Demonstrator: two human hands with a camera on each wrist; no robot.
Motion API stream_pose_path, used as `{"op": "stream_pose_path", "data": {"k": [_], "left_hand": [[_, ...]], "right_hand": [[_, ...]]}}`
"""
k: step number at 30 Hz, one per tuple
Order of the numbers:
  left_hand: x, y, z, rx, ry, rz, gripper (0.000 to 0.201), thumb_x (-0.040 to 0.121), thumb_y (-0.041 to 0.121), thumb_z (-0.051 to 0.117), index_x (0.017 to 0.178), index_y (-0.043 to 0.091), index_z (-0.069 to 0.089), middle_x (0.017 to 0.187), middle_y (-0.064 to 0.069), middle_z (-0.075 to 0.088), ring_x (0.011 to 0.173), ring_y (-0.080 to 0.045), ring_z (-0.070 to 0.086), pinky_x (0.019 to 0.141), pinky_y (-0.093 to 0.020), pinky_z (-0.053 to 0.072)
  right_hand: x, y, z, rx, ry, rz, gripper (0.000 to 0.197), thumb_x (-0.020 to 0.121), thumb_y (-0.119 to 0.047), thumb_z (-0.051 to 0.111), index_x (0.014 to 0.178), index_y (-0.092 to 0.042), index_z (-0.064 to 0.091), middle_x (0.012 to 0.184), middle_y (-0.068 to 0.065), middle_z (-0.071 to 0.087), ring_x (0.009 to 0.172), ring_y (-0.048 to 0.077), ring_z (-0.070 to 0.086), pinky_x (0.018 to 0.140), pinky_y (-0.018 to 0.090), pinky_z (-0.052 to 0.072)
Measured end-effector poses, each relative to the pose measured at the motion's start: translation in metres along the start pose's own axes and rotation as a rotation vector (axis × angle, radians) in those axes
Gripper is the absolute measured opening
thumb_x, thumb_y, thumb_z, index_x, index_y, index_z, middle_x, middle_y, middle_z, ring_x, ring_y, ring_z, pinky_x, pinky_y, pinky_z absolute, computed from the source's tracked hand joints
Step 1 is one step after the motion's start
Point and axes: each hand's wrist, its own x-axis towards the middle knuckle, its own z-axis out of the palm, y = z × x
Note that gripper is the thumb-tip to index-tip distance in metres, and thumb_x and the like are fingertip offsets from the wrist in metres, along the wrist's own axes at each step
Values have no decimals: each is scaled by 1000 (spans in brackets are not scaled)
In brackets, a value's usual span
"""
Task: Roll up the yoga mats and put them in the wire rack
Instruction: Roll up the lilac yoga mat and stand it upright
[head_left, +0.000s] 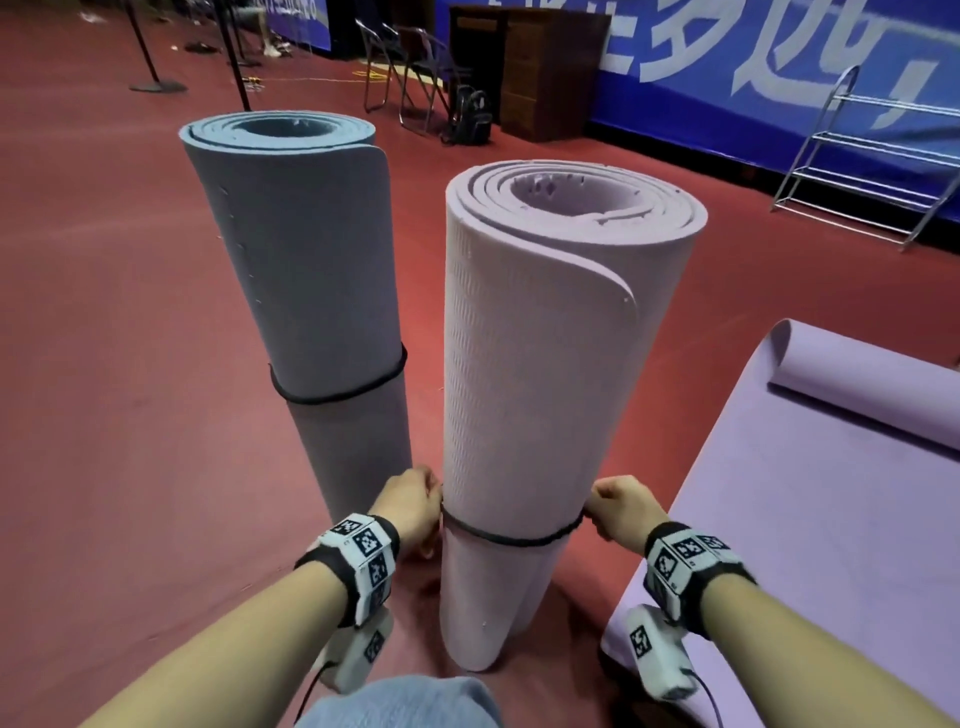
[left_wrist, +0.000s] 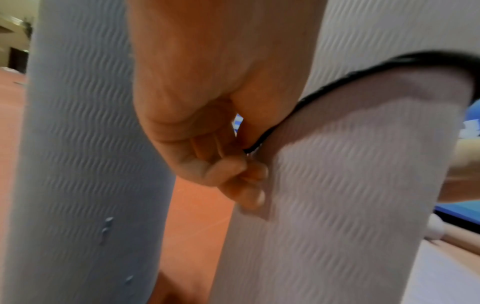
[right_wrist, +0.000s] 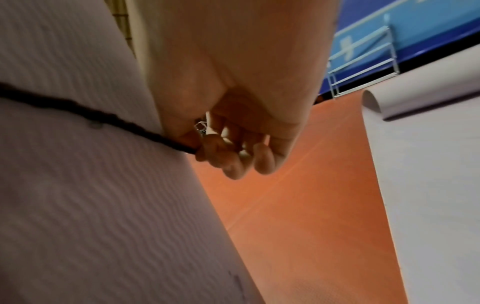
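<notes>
Two rolled mats standing on end on the red floor (head_left: 130, 364), long axes near vertical, spiral ends facing up. Lilac rolled mat (head_left: 530, 374) nearest, directly ahead between both wrists, leaning slightly away with its open top toward the blue banner wall (head_left: 753, 62); loose outer flap on its right side, curling free near the top. Grey-blue rolled mat (head_left: 317, 291) just beside it on the left, tilted a little leftward, girdled around its middle by a black cord (head_left: 337, 397).

A second black band (head_left: 511, 538) wrapped around the lower part of the lilac roll — low down, well below the midpoint. Left hand (head_left: 408, 506) at the roll's left edge, fingers (left_wrist: 233, 170) curled and pinching the band against the mat (thumb and forefinger closed on it in the left wrist view). Right hand (head_left: 621, 506) at the right edge, fingers (right_wrist: 223, 152) likewise curled, nipping the band's other side where it leaves the mat surface.

Third mat, lilac flat mat (head_left: 810, 493), lying spread on the floor to the right, its far end curled over into a short roll, long axis running away from the viewer.

Wire rack (head_left: 872, 156) standing well apart at the far right against the banner wall — tiered metal shelves, slanted frame. Folding chairs (head_left: 410, 67) and a dark wooden cabinet (head_left: 524, 67) further back.
</notes>
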Motion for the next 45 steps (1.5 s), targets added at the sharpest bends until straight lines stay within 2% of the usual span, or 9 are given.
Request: {"op": "stream_pose_path", "data": {"k": [3, 7, 9, 12, 16, 27, 33, 40, 45], "left_hand": [[-2, -9, 6, 222, -28, -6, 30, 98, 35, 41, 110, 18, 62, 109, -11, 70, 101, -37, 64, 84, -36, 51], [-13, 0, -19, 87, 13, 135, 27, 96, 20, 48, 121, 26, 57, 115, -6, 69, 96, -28, 66, 83, -31, 49], [-21, 8, -43, -55, -30, 286, 60, 86, 11, 59, 140, 29, 42, 131, 3, 60, 84, -15, 67, 81, -25, 50], [-33, 28, -68, -71, -140, 503, 109, 75, 16, 79, 155, 37, 7, 147, 16, 42, 110, -6, 61, 94, -22, 51], [-44, 40, -75, -98, -165, 533, 115, 72, 12, 80, 153, 39, 2, 125, 3, 65, 109, -15, 65, 95, -41, 54], [-70, 22, -116, -118, 125, 384, 112, 60, 23, 71, 153, 38, 10, 101, 9, 71, 89, -13, 71, 79, -39, 60], [-75, 4, -110, -20, 218, 238, 97, 58, 32, 65, 145, 30, 22, 95, 0, 71, 86, -22, 69, 74, -41, 59], [-73, 2, -94, -27, 202, 272, 102, 68, 21, 62, 153, 39, 7, 82, 0, 71, 71, -17, 67, 70, -39, 58], [-76, 6, -91, -20, 182, 280, 93, 79, 20, 62, 154, 38, 10, 89, -4, 73, 70, -17, 68, 70, -39, 57]], "right_hand": [[-1, -6, 4, -109, -8, -26, 34, 88, -22, 58, 70, 7, 60, 54, 8, 52, 52, 21, 45, 60, 37, 49], [-19, -21, -29, -186, -50, -160, 7, 80, -20, 65, 86, -17, 69, 69, -4, 68, 63, 13, 64, 66, 28, 53], [-26, -27, -54, -85, -75, -251, 58, 69, -25, 79, 121, -32, 57, 100, -8, 67, 85, 10, 66, 80, 32, 55], [-44, -56, -76, 119, -196, -389, 116, 54, -43, 92, 148, -38, 25, 135, -21, 51, 122, -3, 50, 96, 25, 49], [-65, -94, -71, 233, -150, -439, 110, 47, -38, 97, 140, -30, 39, 129, -16, 59, 121, 1, 55, 95, 26, 53], [-59, -145, -44, 278, -150, -541, 99, 61, -26, 95, 141, -26, 37, 127, -18, 59, 113, -5, 58, 80, 11, 51], [-40, -152, -28, 184, -163, -545, 115, 48, -55, 92, 145, -30, 35, 130, -21, 57, 123, -2, 52, 99, 32, 52], [-39, -131, -20, 254, -189, -508, 106, 65, -34, 92, 150, -26, 29, 133, -18, 56, 122, -5, 53, 106, 29, 47], [-37, -125, -28, 203, -210, -507, 116, 57, -57, 87, 152, -29, 28, 140, -18, 53, 128, 1, 50, 105, 35, 48]]}}
